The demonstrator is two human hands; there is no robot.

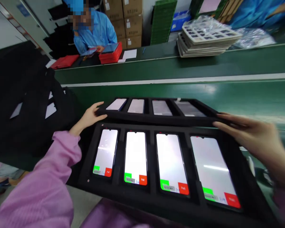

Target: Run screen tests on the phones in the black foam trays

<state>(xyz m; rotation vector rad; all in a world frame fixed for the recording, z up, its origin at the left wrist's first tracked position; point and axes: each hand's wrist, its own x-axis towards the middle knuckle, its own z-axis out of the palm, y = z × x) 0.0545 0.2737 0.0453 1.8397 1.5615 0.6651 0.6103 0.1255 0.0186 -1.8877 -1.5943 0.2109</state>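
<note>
Both my hands grip a black foam tray (142,119) by its two ends. My left hand (89,117) pinches the left end, thumb below and fingers on top. At the right end, my right hand (249,133) has its fingers and thumb around the edge. Several smartphones lie in the tray's slots, among them a pale-screened smartphone (136,106). Nearer to me, a second black foam tray (118,190) holds a row of smartphones, such as a lit smartphone (136,155). Their white screens show green and red boxes, the red ones reading "Fail".
Beyond the trays runs a green work surface (251,95). A stack of pale trays (204,41) with plastic wrap stands at the back. Across sits a person in blue (102,28) beside a red stack (111,55). Black cloth (21,126) hangs at left.
</note>
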